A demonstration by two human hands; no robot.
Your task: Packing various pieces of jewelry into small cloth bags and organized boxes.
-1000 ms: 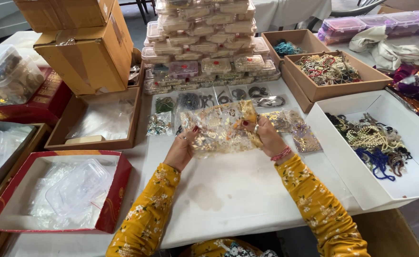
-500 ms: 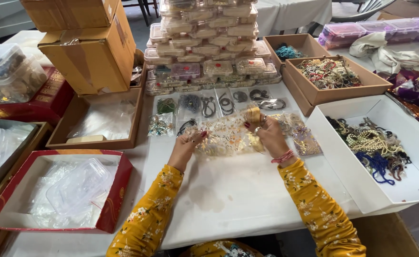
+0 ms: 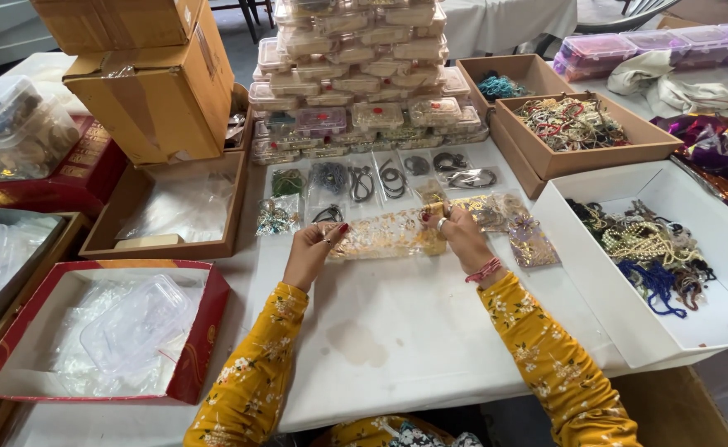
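Fingers (image 3: 324, 237) of left hand (image 3: 313, 252) and right hand (image 3: 462, 236) clamped on ends of clear gold-flecked packet (image 3: 387, 235), held at frame centre, white desk (image 3: 397, 339) below, stacked clear boxes (image 3: 362, 74) at upper centre

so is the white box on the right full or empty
Neither: partly filled. The white box holds a heap of bead necklaces, cream, blue and dark, toward its far end, while the near part of its floor shows bare.

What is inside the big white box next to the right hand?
The white box holds a tangle of bead necklaces: cream pearl strands, blue beads and darker ones. Whatever lies under the pile is covered. The rest of its floor shows bare.
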